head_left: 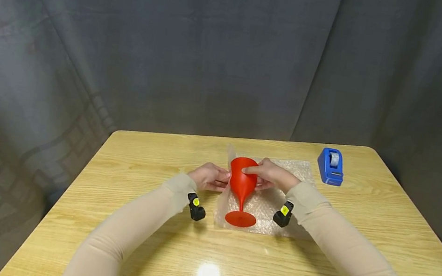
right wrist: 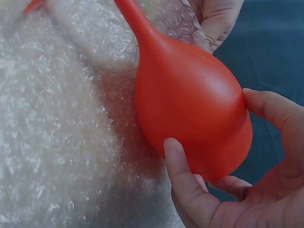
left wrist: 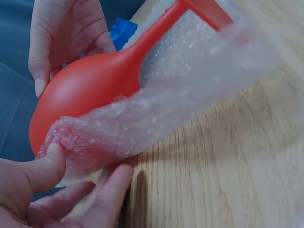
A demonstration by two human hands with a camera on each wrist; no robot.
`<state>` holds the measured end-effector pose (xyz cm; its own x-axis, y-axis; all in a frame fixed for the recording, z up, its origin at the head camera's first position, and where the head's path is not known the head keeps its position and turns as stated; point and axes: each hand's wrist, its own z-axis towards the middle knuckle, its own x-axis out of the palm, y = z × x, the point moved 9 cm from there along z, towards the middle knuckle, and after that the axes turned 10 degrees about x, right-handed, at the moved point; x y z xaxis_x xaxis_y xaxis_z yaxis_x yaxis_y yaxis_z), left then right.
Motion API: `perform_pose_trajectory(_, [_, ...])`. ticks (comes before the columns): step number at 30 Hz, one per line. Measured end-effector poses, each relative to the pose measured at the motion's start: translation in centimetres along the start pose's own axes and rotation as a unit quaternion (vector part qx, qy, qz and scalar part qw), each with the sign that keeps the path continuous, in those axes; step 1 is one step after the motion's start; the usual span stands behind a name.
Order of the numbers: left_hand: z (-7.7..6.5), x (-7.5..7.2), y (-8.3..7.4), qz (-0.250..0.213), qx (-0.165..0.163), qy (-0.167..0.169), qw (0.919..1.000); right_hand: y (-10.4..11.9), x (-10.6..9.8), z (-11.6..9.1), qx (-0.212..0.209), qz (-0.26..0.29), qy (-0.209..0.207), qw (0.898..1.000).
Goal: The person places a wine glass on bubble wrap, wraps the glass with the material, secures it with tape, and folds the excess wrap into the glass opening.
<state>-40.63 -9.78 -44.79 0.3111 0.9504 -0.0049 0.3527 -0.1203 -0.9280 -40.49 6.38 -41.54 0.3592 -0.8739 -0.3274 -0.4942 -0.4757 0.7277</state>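
Observation:
A red plastic goblet (head_left: pixel 242 181) lies on its side over a sheet of bubble wrap (head_left: pixel 271 216), its foot toward the near edge of the table. My right hand (head_left: pixel 277 175) grips the bowl, thumb on one side and fingers on the other, as the right wrist view shows. At the bowl's left, my left hand (head_left: pixel 211 177) holds the raised left edge of the wrap. In the left wrist view its thumb (left wrist: pixel 53 164) presses the wrap (left wrist: pixel 137 123) against the bowl. That flap partly covers the bowl and foot there.
A blue tape dispenser (head_left: pixel 330 167) with a roll of tape stands at the back right, just beyond the wrap. The wooden table (head_left: pixel 150 156) ends at a dark grey curtain (head_left: pixel 216 52) behind it.

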Motion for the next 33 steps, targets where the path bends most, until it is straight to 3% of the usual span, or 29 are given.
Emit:
perform_pose_trajectory(8, [0.0, 0.3, 0.0, 0.006, 0.001, 0.023, 0.9997, 0.0, 0.1, 0.2, 0.0, 0.004, 0.012, 1.0])
perform_pose_trajectory(22, [-0.8, -1.7, -0.6, 0.052, 0.003, 0.018, 0.9985, 0.0, 1.9, 0.7, 0.007, 0.044, 0.032, 0.998])
perform_pose_trajectory(33, [-1.0, -1.3, -1.8, 0.068, 0.029, 0.024, 0.997, -0.2, 2.6, 1.0, -0.006, 0.109, 0.125, 0.986])
